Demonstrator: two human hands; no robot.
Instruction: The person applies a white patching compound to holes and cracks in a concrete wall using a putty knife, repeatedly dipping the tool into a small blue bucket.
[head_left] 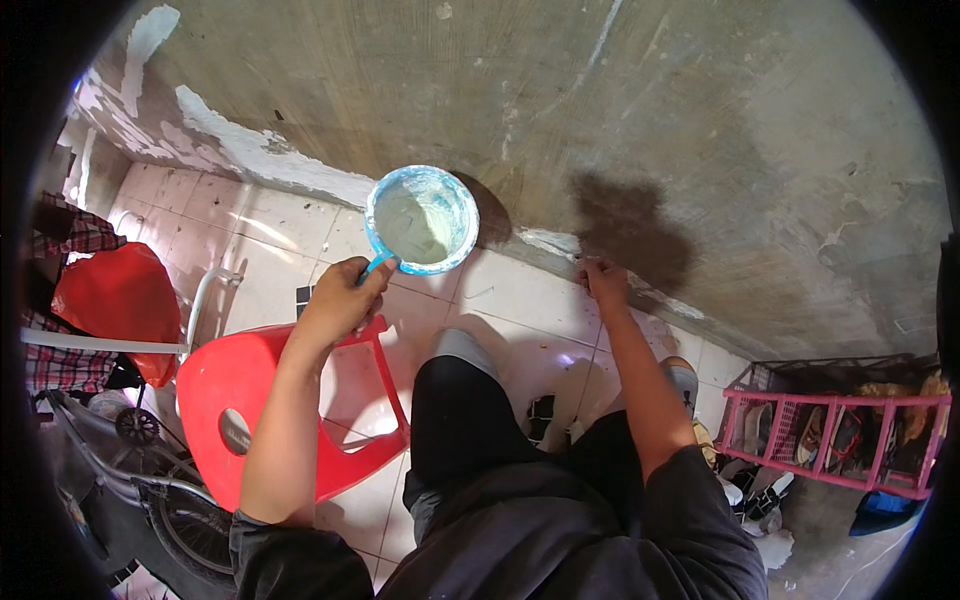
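My left hand (348, 298) is closed round the handle of a light-blue water dipper (375, 215). The dipper is held up beside the wall, its rim and inner side smeared white, with a pale whitish substance inside. Low against the bare grey-brown wall (600, 120) is my right hand (604, 282), its fingers pinched together. Whatever they hold is too small and hidden to name. Just by those fingertips, a white patch (548, 242) runs along the foot of the wall. Under my left forearm stands a red plastic stool (225, 385).
A pink plastic rack (830, 400) with shoes stands at the right against the wall. To the left are a bicycle (190, 520), a red bag (125, 300) and checked cloth (75, 365). Pale tiles (520, 300) cover the floor around my legs. White patches streak the far left wall.
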